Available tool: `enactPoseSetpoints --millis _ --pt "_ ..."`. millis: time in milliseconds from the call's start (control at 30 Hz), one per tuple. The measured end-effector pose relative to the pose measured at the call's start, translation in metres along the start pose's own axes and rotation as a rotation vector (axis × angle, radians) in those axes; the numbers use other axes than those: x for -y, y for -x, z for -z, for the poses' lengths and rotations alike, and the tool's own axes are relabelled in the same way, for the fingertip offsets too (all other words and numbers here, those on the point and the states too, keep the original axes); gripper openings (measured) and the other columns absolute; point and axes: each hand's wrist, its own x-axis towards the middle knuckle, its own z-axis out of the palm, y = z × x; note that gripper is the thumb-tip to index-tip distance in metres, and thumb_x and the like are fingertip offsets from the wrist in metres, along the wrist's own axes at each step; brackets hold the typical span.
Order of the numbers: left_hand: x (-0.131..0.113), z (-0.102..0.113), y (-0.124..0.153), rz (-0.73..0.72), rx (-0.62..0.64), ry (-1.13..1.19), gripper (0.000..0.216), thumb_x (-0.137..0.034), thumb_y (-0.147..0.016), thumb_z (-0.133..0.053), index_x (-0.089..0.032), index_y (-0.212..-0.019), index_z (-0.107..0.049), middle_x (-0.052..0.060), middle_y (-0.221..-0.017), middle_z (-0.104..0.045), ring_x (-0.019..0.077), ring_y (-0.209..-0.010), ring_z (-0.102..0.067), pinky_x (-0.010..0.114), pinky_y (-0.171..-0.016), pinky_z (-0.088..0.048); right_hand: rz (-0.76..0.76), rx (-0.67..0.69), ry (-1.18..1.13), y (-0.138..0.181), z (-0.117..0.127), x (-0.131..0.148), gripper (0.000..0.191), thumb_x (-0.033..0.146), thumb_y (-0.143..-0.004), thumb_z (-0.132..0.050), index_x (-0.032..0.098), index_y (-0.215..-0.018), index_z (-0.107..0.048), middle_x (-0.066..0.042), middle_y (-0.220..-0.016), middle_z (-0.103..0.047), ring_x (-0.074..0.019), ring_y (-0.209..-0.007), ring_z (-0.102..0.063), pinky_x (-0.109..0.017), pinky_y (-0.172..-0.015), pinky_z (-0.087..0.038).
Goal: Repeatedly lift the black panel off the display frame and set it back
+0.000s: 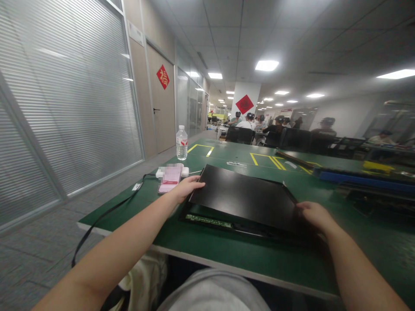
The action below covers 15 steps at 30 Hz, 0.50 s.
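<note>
Green workbench [227,255], black display panel [246,196] held by both side edges.
Left hand [189,186] grips the panel's left edge and right hand [316,216] clasps its right corner. It tilts just above its frame [207,220] — phone [170,178] left of the panel. Seemingly mid-lift — going further calls for level, even raising.

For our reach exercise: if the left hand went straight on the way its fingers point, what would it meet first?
Most likely the black panel: the left hand grips its left edge, fingers aimed across it, though depth is hard to judge.
</note>
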Motion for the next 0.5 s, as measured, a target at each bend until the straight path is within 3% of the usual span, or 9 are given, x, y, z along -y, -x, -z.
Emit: enactPoseSetpoints --millis 167,300,500 --pt "0.0003 0.0003 0.002 -0.043 0.015 -0.03 0.057 -0.018 -0.06 -0.09 -0.016 -0.114 -0.07 0.008 -0.094 -0.079 0.0222 -0.08 -0.075 0.034 -0.08 -0.058 -0.02 -0.022 -0.012 0.0035 0.0009 0.0039 0.027 0.013 -0.065 -0.064 0.022 -0.084 -0.081 -0.009 -0.094 -0.078 -0.0256 -0.088 -0.072 -0.031 -0.083 -0.053" --pt "0.0012 0.0011 0.0007 -0.075 0.048 -0.023 0.056 -0.021 -0.058 -0.092 -0.016 -0.11 -0.071 0.007 -0.095 -0.079 0.0211 -0.08 -0.074 0.034 -0.083 -0.056 -0.043 0.03 -0.016 0.0064 0.0024 0.008 0.032 0.012 -0.067 -0.059 0.02 -0.088 -0.081 -0.01 -0.093 -0.078 -0.0259 -0.088 -0.072 -0.033 -0.085 -0.053" --pt "-0.0025 -0.0014 0.0032 -0.146 0.123 0.004 0.056 -0.024 -0.058 -0.092 -0.015 -0.11 -0.073 0.009 -0.101 -0.078 0.0233 -0.089 -0.073 0.035 -0.086 -0.055 -0.04 -0.007 0.024 0.0053 0.0036 0.0084 0.032 0.013 -0.064 -0.06 0.021 -0.087 -0.081 -0.01 -0.095 -0.078 -0.0283 -0.089 -0.072 -0.038 -0.086 -0.054"
